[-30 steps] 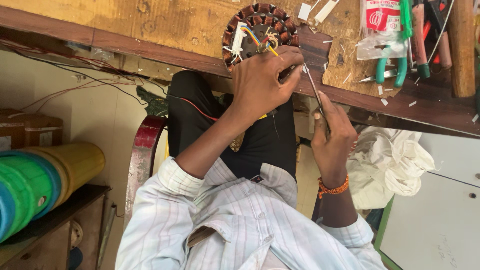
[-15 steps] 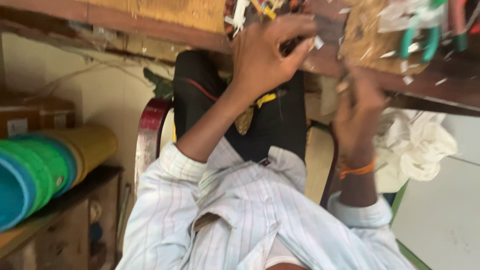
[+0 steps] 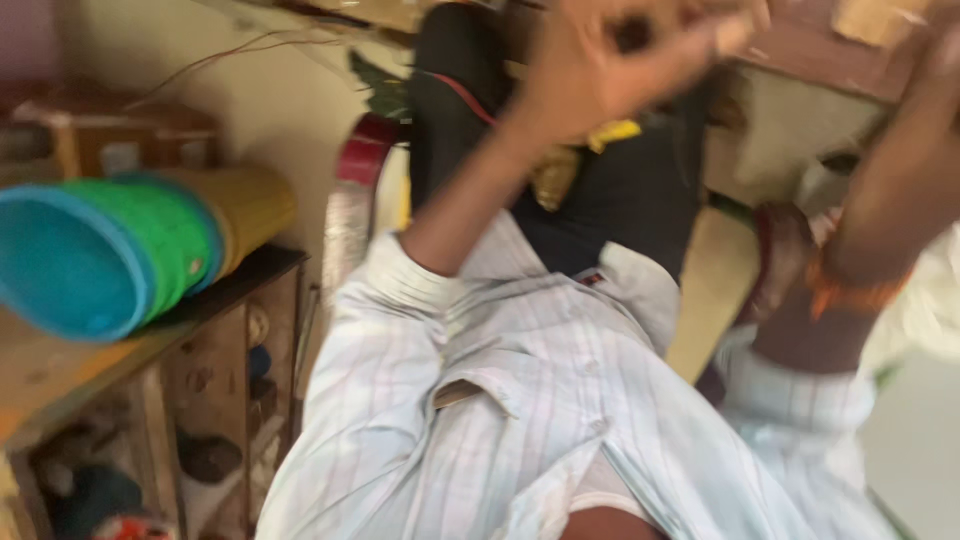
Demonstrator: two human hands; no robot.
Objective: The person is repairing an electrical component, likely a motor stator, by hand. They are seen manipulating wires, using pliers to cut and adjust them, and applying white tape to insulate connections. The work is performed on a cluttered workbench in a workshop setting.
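Two hands are up at the table [image 3: 800, 50] edge, both badly blurred. Your left hand [image 3: 610, 70] has its fingers curled around something dark and round, seemingly pinching it against the wooden edge; what the piece is cannot be made out. Your right hand is cut off at the top right corner, so whether it is spread or closed cannot be told; only the forearm with an orange wristband [image 3: 850, 295] shows.

Judging by the tight curl of your left fingers, the piece is probably small, rigid and hard, best held by its rim.

Your shirt [image 3: 520, 400] is soft, striped cotton. Smooth plastic tubs [image 3: 110, 255], teal, green and yellow, lie nested on a rough wooden shelf [image 3: 60, 375] at left.
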